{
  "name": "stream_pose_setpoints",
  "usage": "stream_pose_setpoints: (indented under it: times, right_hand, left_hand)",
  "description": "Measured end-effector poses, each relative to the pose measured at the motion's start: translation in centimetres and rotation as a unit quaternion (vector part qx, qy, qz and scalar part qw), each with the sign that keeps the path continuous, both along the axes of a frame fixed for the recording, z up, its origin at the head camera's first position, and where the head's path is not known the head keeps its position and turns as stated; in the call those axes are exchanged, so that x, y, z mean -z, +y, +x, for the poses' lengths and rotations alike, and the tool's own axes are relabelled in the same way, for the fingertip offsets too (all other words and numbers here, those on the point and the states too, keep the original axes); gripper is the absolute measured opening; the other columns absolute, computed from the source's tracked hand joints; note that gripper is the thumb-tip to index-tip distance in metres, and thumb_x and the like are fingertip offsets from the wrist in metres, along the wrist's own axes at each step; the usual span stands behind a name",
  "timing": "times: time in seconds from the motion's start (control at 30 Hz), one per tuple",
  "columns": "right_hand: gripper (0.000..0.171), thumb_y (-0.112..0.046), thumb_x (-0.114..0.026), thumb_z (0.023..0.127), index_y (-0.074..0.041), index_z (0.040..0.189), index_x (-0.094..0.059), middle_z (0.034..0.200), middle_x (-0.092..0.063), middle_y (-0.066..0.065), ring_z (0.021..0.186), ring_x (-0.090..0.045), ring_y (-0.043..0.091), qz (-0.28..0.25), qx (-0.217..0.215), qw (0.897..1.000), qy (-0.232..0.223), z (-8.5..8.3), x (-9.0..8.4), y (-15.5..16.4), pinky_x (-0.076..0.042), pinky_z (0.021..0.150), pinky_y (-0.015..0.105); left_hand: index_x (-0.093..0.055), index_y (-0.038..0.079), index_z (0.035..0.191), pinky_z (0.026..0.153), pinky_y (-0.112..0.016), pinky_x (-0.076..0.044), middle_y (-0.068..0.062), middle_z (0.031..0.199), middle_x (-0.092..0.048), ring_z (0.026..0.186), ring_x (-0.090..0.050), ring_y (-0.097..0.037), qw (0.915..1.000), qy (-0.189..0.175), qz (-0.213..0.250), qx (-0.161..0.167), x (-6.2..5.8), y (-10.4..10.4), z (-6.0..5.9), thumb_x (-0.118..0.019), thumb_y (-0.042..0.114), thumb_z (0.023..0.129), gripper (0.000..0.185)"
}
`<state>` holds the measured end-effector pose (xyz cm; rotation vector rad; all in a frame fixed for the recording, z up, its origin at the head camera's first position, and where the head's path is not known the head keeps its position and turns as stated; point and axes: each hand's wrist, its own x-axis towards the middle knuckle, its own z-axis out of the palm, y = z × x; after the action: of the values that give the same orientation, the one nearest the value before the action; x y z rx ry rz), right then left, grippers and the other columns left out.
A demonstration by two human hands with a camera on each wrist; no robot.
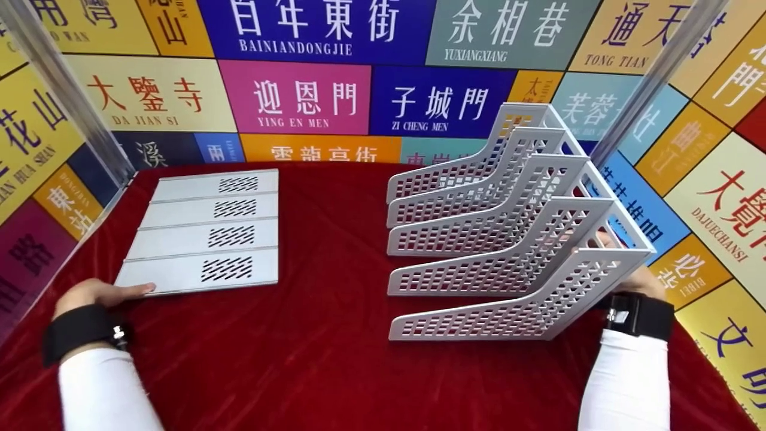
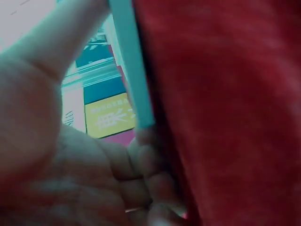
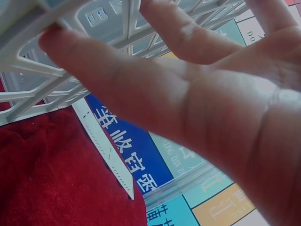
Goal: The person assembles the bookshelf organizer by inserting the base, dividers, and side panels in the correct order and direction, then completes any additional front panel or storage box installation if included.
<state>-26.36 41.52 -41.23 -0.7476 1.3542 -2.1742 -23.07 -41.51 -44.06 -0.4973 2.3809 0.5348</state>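
Left hand (image 1: 99, 293): I see it at the near-left corner of the flat grey panel (image 1: 206, 238), fingers curled under the edge, thumb straight on top; grip holds that corner.
Right hand (image 1: 640, 278): behind the white perforated file rack (image 1: 508, 233), fingers on its back frame; grip holds the rack.
Rack position: standing right on the desk's red cloth (image 1: 323, 335).
Panel position: lying left, well apart from the rack.

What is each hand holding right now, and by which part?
The right hand grips the file rack at its back frame, fingers through the lattice. The left hand holds the near corner of the slotted panel.
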Motion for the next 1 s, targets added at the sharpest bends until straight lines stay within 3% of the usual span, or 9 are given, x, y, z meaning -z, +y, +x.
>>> stream_pose_setpoints:
  times: [0.07,0.13,0.2,0.33,0.47,0.57,0.67,0.87,1.0]
  right_hand:
    - [0.054,0.014,-0.019,0.102,-0.004,0.136,-0.057,0.117,-0.073,0.016,0.096,-0.076,0.023,-0.004,-0.002,1.0,-0.006,-0.1,0.0,0.0,-0.062,0.082,0.031]
    - [0.053,0.013,-0.023,0.102,-0.008,0.137,-0.058,0.119,-0.073,0.013,0.097,-0.075,0.021,0.024,0.018,1.0,0.002,0.0,-0.1,0.0,-0.062,0.082,0.031]
    - [0.055,0.013,-0.027,0.102,-0.014,0.139,-0.057,0.12,-0.073,0.008,0.098,-0.075,0.018,0.066,0.051,0.996,0.032,0.1,0.2,0.2,-0.061,0.082,0.03]
    - [0.056,0.013,-0.037,0.1,-0.023,0.14,-0.055,0.117,-0.072,-0.005,0.098,-0.072,0.008,0.193,0.12,0.968,0.103,0.4,1.0,1.0,-0.06,0.082,0.024]
    - [0.054,0.004,-0.043,0.103,-0.029,0.144,-0.048,0.112,-0.071,-0.008,0.095,-0.071,0.006,0.281,0.166,0.94,0.104,0.6,0.8,1.2,-0.06,0.081,0.023]
    - [0.055,-0.004,-0.041,0.105,-0.036,0.15,-0.04,0.119,-0.07,-0.006,0.1,-0.07,0.009,0.263,0.156,0.951,0.049,0.6,0.5,1.5,-0.06,0.084,0.027]
    - [0.053,-0.013,-0.038,0.107,-0.036,0.154,-0.03,0.131,-0.066,-0.006,0.112,-0.069,0.014,0.219,0.149,0.964,-0.016,0.6,0.3,1.7,-0.059,0.09,0.033]
    - [0.07,-0.029,-0.044,0.106,-0.028,0.163,-0.004,0.129,-0.063,-0.019,0.115,-0.064,0.004,0.234,0.209,0.947,-0.064,1.5,0.3,2.2,-0.054,0.095,0.024]
    - [0.05,-0.024,-0.051,0.103,-0.03,0.151,-0.041,0.123,-0.067,-0.016,0.111,-0.066,0.004,0.146,0.249,0.95,-0.117,2.3,0.1,2.6,-0.055,0.093,0.023]
  left_hand:
    - [-0.028,-0.032,0.135,0.105,-0.048,-0.048,-0.046,0.125,-0.043,0.114,-0.053,-0.045,0.9979,0.031,0.055,0.011,0.5,-0.7,-0.1,-0.045,0.078,0.088,0.12]
    - [-0.044,-0.02,0.132,0.094,-0.036,-0.055,-0.027,0.11,-0.063,0.101,-0.064,-0.027,0.9818,0.095,0.161,-0.032,1.3,-1.0,-0.1,-0.055,0.059,0.095,0.088]
    - [-0.056,-0.003,0.121,0.081,-0.025,-0.058,-0.006,0.097,-0.069,0.088,-0.067,-0.012,0.9336,0.149,0.312,-0.095,1.7,-0.9,0.1,-0.061,0.036,0.099,0.045]
    - [-0.05,0.015,0.113,0.071,-0.018,-0.059,0.004,0.089,-0.07,0.078,-0.071,-0.009,0.7943,0.22,0.53,-0.199,1.0,0.8,-0.1,-0.062,0.007,0.098,0.021]
    - [-0.042,0.013,0.118,0.065,-0.018,-0.057,0.005,0.088,-0.07,0.075,-0.07,-0.009,0.7269,0.287,0.58,-0.23,-1.0,3.9,-0.6,-0.063,0.006,0.097,0.03]
    - [-0.042,0.014,0.118,0.065,-0.019,-0.058,0.005,0.088,-0.071,0.075,-0.071,-0.008,0.7055,0.313,0.591,-0.234,-2.1,6.3,-0.7,-0.063,0.004,0.096,0.032]
    - [-0.042,0.016,0.117,0.066,-0.021,-0.059,0.004,0.088,-0.07,0.075,-0.072,-0.009,0.7066,0.319,0.587,-0.234,-2.9,8.4,-0.8,-0.064,0.003,0.095,0.034]
    - [-0.043,0.017,0.12,0.066,-0.022,-0.06,0.003,0.091,-0.07,0.076,-0.071,-0.01,0.7081,0.322,0.588,-0.221,-4.1,11.0,-0.6,-0.064,0.004,0.096,0.035]
    - [-0.044,0.017,0.124,0.071,-0.021,-0.06,0.004,0.097,-0.068,0.081,-0.07,-0.009,0.723,0.311,0.587,-0.191,-4.1,13.5,-1.0,-0.064,0.007,0.097,0.035]
